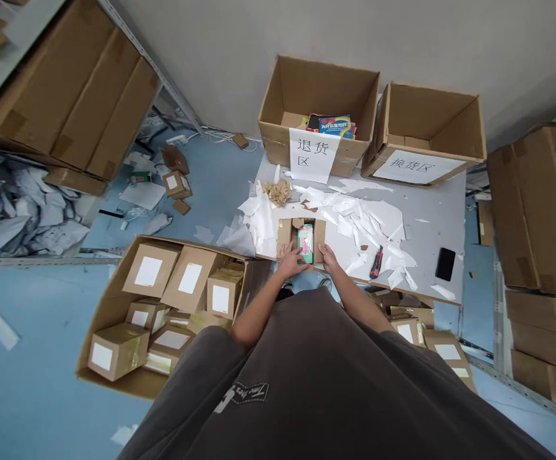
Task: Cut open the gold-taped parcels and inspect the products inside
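Observation:
A small cardboard box (284, 230) stands on the near edge of the white table, its flaps folded outward. Inside it lies a green and pink packet (305, 239) with a shiny patch on top. My left hand (292, 260) is closed on the near left corner of the box, some fingers over the flap and others reaching to the packet's lower edge. At the right flap, my right hand (327, 257) grips the side of the box. A red and black box cutter (376, 262) lies to the right of my right hand.
Behind are two large boxes with paper signs; the left box (278, 150) holds colourful packets, beside the right box (424, 144). Torn white paper (354, 214), crumpled brown paper (278, 191) and a phone (445, 264) lie on the table (421, 220). A big carton (98, 326) holds several taped boxes.

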